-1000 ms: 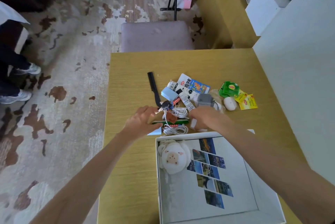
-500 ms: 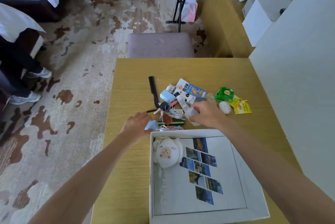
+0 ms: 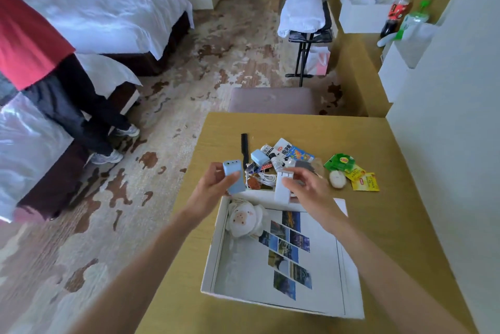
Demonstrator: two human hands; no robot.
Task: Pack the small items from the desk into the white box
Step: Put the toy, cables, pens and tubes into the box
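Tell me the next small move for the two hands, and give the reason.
Probably lower both hands and set the chargers down inside the white box. The left hand already holds a blue charger and the right hand a white charger, both lifted just above the box's far edge, with bare floor beside the plush pig.

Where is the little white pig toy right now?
The pig toy lies inside the white box, in its far left corner, just below the left hand and beside the photo sheet.
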